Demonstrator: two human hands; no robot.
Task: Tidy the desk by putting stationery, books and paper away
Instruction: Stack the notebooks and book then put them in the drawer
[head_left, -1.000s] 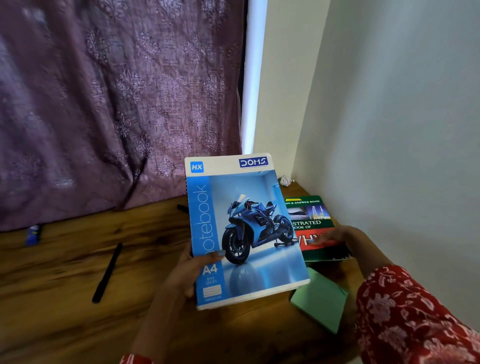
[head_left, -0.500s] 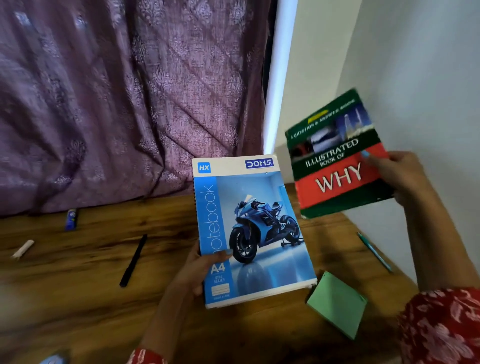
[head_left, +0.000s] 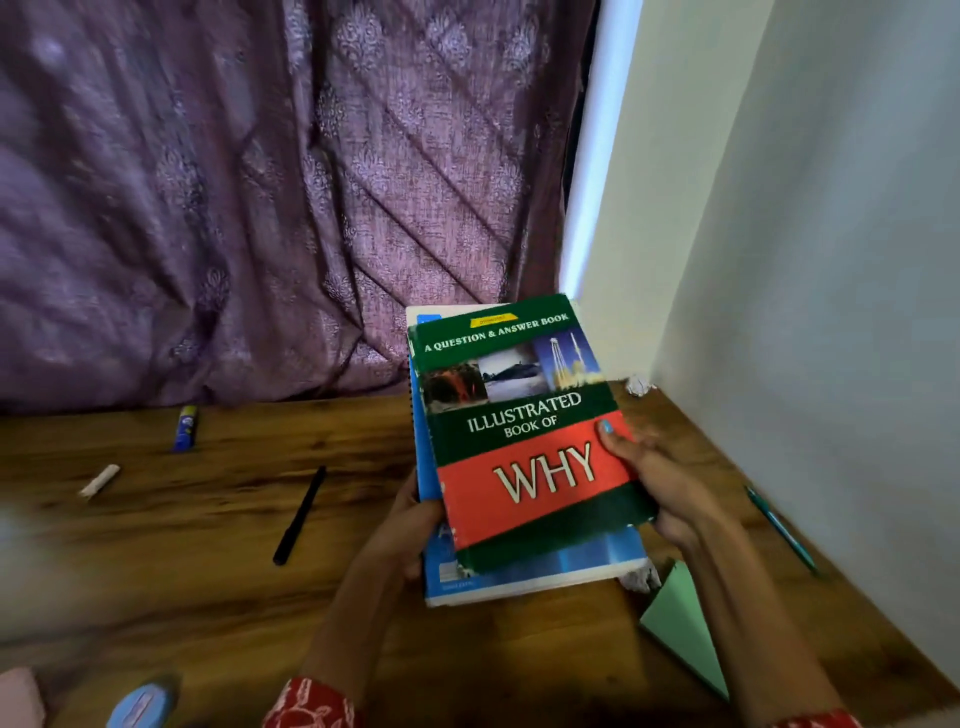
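A green and red book titled "Illustrated Book of WHY" (head_left: 519, 431) lies on top of a blue spiral notebook (head_left: 597, 561), both held above the wooden desk (head_left: 208, 571). My right hand (head_left: 654, 478) grips the book's right edge, thumb on the cover. At the stack's left edge my left hand (head_left: 410, 525) holds the notebook from below, its fingers mostly hidden. Loose on the desk are a black pen (head_left: 301, 514), a teal pen (head_left: 779, 530) by the right wall, a green paper pad (head_left: 680, 623) and a blue glue stick (head_left: 186, 427).
A white stub (head_left: 98, 480) lies at the left of the desk. Crumpled paper (head_left: 638, 385) sits in the far right corner, more (head_left: 641, 578) under the stack. A purple curtain (head_left: 260, 208) hangs behind; a white wall (head_left: 831, 312) bounds the right. A blue object (head_left: 140, 704) is near the bottom left.
My right hand lifted the green and red book off the desk, swung it left and set it on top of the notebook held in my left hand.
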